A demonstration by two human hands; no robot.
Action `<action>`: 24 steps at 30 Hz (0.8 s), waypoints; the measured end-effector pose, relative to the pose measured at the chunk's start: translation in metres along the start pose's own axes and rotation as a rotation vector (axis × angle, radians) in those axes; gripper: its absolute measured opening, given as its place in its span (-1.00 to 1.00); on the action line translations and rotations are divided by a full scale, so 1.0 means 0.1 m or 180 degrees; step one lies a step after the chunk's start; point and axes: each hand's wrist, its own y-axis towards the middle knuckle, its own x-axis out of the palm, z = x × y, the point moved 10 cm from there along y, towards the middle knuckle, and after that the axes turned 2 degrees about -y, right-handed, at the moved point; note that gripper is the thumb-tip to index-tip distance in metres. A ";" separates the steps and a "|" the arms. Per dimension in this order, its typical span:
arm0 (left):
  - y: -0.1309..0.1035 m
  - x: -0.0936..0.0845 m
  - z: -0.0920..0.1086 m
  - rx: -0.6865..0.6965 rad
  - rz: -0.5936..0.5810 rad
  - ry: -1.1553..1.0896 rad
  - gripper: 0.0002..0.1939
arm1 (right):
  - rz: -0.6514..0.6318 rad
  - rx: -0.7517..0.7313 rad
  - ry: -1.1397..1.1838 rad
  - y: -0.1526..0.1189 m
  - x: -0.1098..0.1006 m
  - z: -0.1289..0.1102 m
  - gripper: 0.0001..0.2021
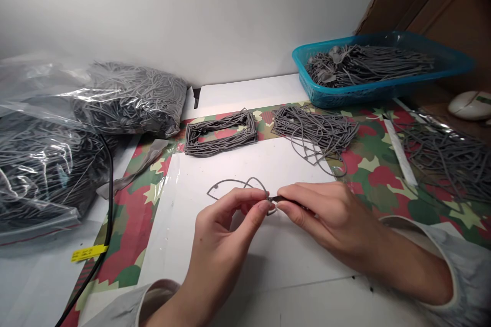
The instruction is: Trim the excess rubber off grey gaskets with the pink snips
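Observation:
Between the thumb and forefinger of my left hand (226,235) is pinched a thin grey rubber gasket (231,180). Its bent loop trails to the left over the white sheet (249,158). My right hand (330,217) is closed on a small dark tool (281,198) with a narrow end; my fingers cover most of it, and its exact kind is unclear. The tool's tip meets the gasket right at my left fingertips. Beyond my hands lie a neat rectangular stack of grey gaskets (220,151) and, to its right, a looser pile (320,130).
Clear plastic bags (134,97) full of grey gaskets stand at left, beside a black cable (111,189) with a yellow tag (89,253). A blue basket (326,97) holds more at back right. Another heap (448,158) and a white mouse (470,106) are far right.

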 end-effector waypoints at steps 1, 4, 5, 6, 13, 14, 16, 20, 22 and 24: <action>0.00 0.00 0.00 0.0009 0.0007 0.0021 -0.97 | -0.0008 -0.0002 -0.0007 0.00 0.00 0.00 -0.74; 0.00 -0.01 0.00 -0.0003 0.0026 0.0095 -0.98 | -0.0007 -0.0010 -0.0032 -0.01 0.01 0.00 -0.75; 0.00 -0.01 0.00 0.0000 0.0028 0.0122 -0.97 | -0.0014 -0.0005 -0.0038 0.00 0.01 0.00 -0.74; 0.00 -0.01 0.00 0.0012 0.0036 0.0141 -0.97 | -0.0014 -0.0002 -0.0044 0.00 0.01 0.00 -0.74; -0.01 -0.01 0.01 0.0052 0.0013 0.0234 -0.97 | -0.0004 -0.0049 -0.0096 0.00 0.00 -0.01 -0.73; 0.00 -0.01 0.01 0.0061 0.0013 0.0239 -0.97 | -0.0009 -0.0049 -0.0106 0.00 0.00 -0.02 -0.73; 0.00 0.00 0.01 0.0062 0.0007 0.0240 -0.97 | -0.0017 -0.0035 -0.0113 0.00 -0.01 -0.02 -0.73; 0.01 0.00 0.01 0.0051 -0.0007 0.0222 -0.96 | -0.0008 -0.0031 -0.0108 0.00 -0.01 -0.02 -0.73; 0.00 0.00 0.01 0.0035 -0.0010 0.0210 -0.96 | -0.0030 -0.0022 -0.0091 0.00 0.00 -0.02 -0.72; 0.00 0.00 0.00 -0.0006 -0.0016 0.0201 -0.96 | -0.0065 -0.0003 -0.0078 0.00 0.01 -0.01 -0.72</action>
